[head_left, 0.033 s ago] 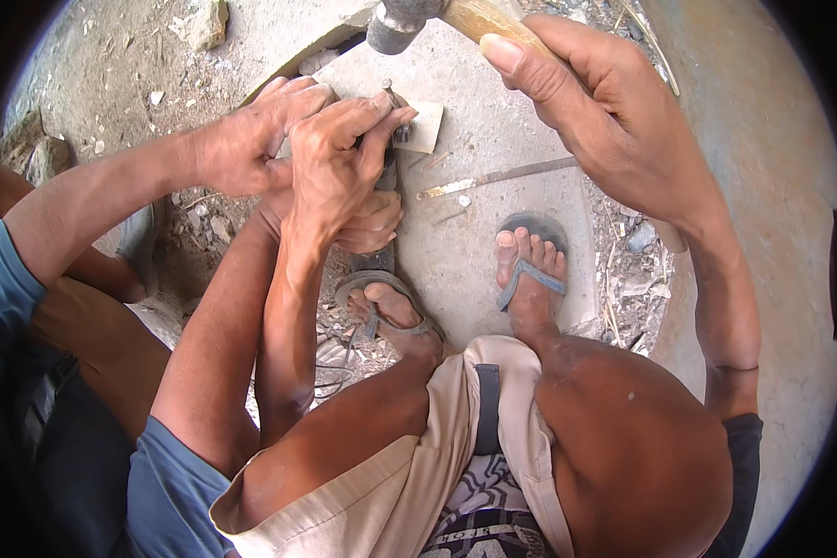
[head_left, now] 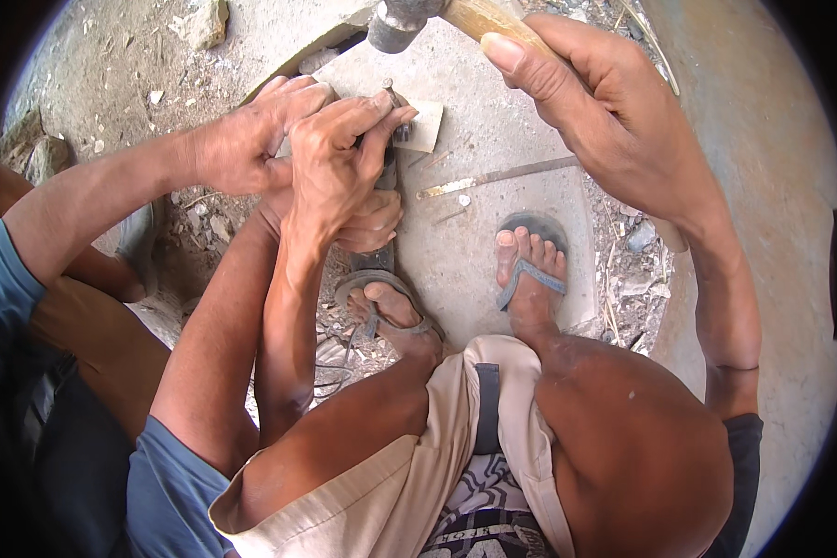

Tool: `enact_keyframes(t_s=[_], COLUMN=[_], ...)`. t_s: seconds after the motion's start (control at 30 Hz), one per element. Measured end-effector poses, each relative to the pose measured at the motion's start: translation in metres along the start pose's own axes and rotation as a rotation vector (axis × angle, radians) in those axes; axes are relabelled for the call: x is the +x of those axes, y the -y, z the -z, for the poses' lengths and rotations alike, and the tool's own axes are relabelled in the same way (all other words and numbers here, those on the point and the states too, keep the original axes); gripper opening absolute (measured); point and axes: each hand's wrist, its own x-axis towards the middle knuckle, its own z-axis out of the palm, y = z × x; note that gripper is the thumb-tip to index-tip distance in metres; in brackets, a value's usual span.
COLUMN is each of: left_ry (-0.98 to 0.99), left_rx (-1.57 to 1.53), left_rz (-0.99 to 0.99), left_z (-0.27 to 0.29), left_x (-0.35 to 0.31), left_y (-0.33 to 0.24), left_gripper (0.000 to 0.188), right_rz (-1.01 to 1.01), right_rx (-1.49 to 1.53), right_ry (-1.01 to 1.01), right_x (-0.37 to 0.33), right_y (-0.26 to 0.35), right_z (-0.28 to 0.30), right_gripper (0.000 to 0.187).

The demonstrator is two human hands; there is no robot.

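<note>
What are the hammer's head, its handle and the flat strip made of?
Hammer head: probably steel, dark grey with a soft sheen.
Handle: likely bare wood, yellowish-brown with streaky grain.
Flat strip: perhaps metal, thin and grey-brown, its left end pale and mottled.

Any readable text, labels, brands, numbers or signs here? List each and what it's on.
Dark printed cloth, lower edge: pale lettering, cut off by the picture's edge; not transcribed.
Hammer: no legible mark.
Flat strip on the slab: pale patch, no legible text.
No other text made out.
</note>
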Motion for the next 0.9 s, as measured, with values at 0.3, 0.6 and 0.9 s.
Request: enact_keyframes(t_s=[0.3, 0.6, 0.9], left_ry=[-0.042, -0.054, 0.012], left_rx=[-0.009, 0.000, -0.034], left_rz=[0.027, 0.018, 0.020], left_z=[0.014, 0.019, -0.005], left_x=[0.002, 0.002, -0.009], left_y=[0.015, 0.017, 0.003], left_gripper=[0.004, 0.006, 0.008], right_rz=[0.029, 0.158, 0.226], right_rx=[-0.015, -0.143, -0.140], right_ry=[0.037, -0.127, -0.280], right_x=[-0.003, 0.000, 0.003], right_y=[-0.007, 0.002, 0.002], right_z=[-0.003, -0.010, -0.019], right_gripper=[0.035, 0.030, 0.030])
